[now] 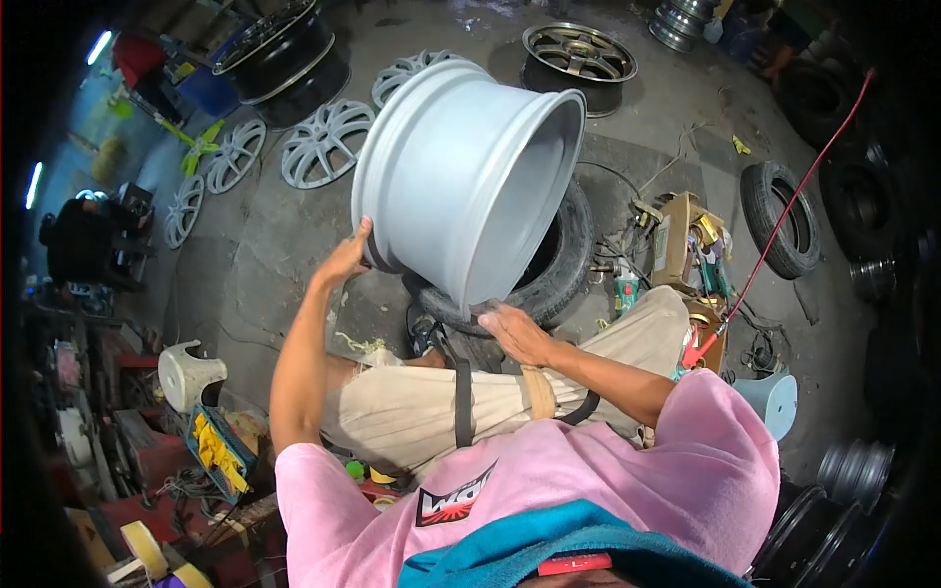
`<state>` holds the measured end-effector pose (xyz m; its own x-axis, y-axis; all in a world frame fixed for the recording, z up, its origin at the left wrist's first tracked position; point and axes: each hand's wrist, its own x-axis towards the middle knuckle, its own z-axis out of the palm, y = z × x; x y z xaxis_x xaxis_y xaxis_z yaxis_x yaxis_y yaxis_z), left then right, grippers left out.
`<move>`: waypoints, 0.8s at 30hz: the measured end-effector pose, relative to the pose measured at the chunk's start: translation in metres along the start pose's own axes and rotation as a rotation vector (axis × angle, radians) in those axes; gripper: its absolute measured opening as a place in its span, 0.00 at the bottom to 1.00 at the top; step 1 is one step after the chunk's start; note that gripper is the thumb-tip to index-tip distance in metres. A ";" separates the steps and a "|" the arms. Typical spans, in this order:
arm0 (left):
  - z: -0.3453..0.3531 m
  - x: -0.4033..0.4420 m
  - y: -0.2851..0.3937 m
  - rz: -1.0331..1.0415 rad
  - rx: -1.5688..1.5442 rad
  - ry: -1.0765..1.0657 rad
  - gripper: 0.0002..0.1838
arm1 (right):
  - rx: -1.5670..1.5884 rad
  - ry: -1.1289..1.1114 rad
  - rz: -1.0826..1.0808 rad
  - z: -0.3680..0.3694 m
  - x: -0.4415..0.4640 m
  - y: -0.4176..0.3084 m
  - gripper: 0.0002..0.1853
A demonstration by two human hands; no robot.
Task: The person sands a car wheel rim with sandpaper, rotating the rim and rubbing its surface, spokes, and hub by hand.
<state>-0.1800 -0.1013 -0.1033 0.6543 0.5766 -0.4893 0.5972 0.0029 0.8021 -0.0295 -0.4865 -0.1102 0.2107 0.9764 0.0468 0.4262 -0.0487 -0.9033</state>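
A large light-grey wheel rim barrel [441, 176] stands tilted over a black tyre [564, 279] on the floor in front of me. My left hand [345, 257] grips the barrel's lower left edge, with the thumb on the outside and the other fingers partly hidden. At the lower right edge, my right hand [520, 335] presses a small dark piece [483, 309] against the rim; its fingers are together and slightly blurred. I cannot make out what the piece is.
Grey spoked wheel faces [325, 144] lie beyond the barrel, near a bronze wheel [578, 54]. A cardboard box [671, 245] of tools, a loose tyre [780, 220] and a red hose [799, 191] are right. A white stool [191, 377] stands left. People are at far left.
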 end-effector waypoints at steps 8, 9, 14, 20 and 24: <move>0.036 -0.017 0.011 0.085 0.006 0.255 0.67 | -0.371 -0.069 0.102 0.023 0.014 -0.002 0.32; 0.036 -0.016 0.013 0.097 0.010 0.258 0.67 | -0.375 -0.058 0.095 0.024 0.016 0.003 0.32; 0.046 -0.020 0.073 0.177 -0.009 0.386 0.58 | -0.308 0.101 -0.002 0.003 0.017 -0.015 0.27; 0.032 0.003 0.183 0.428 0.034 0.465 0.46 | 0.167 0.356 0.116 -0.054 0.064 -0.103 0.29; 0.039 0.026 0.214 0.391 0.297 0.615 0.44 | 0.199 0.261 0.250 -0.075 0.073 -0.107 0.30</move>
<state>-0.0176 -0.1174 0.0422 0.5198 0.8398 0.1566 0.5327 -0.4619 0.7091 0.0067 -0.4256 0.0220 0.5132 0.8523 -0.1013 0.1608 -0.2114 -0.9641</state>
